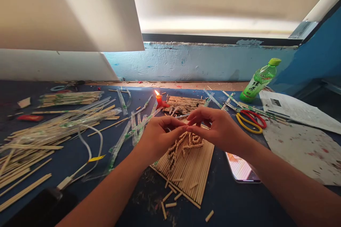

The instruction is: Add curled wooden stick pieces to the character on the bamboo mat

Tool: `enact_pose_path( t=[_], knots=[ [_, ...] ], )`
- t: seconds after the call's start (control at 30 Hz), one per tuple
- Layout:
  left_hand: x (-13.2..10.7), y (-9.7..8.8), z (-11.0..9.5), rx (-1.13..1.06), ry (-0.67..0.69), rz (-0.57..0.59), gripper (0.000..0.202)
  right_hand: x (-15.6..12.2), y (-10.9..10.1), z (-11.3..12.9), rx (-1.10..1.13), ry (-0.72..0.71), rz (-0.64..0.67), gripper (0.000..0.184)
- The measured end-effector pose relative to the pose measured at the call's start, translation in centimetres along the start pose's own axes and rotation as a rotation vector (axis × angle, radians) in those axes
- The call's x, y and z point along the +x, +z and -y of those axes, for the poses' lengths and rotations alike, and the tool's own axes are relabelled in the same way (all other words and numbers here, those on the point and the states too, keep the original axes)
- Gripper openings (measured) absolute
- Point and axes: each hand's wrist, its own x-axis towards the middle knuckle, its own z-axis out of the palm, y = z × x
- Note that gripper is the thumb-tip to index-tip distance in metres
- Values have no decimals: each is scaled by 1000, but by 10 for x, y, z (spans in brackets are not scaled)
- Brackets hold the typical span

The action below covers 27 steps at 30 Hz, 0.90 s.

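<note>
A flat mat of glued bamboo sticks (191,173) lies on the dark blue table in front of me, with short stick pieces (183,143) stood on it in curved rows. Both hands meet just above its far end. My left hand (157,136) has its fingers curled and pinched together. My right hand (215,127) is pinched too, its fingertips touching those of the left. What they pinch is too small to make out. A few cut stick bits (170,202) lie loose at the mat's near edge.
A lit red candle (159,100) burns just beyond my hands, beside a second stick mat (183,103). Yellow-and-red scissors (250,120), a green bottle (259,79) and papers (298,110) are on the right. A phone (241,168) lies under my right wrist. Chopsticks and wrappers (53,127) cover the left.
</note>
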Motion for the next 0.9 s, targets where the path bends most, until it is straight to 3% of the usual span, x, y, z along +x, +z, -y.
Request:
enact_pose_path(
  t=[0.23, 0.43, 0.6, 0.73, 0.9],
  knots=[
    [-1, 0, 2, -37, -1, 53, 20, -7, -2, 4, -30, 99, 53, 19],
    [-2, -1, 0, -58, -10, 119, 22, -9, 3, 7, -108, 59, 55, 14],
    [-1, -4, -4, -110, -43, 53, 28, -20, 2, 7, -92, 60, 99, 15],
    [-2, -4, -8, -90, -73, 14, 32, -27, 5, 2, -109, -39, 224, 3],
    [-1, -4, -8, -56, -65, 14, 36, -26, 16, -3, -173, -241, 338, 8]
  ],
)
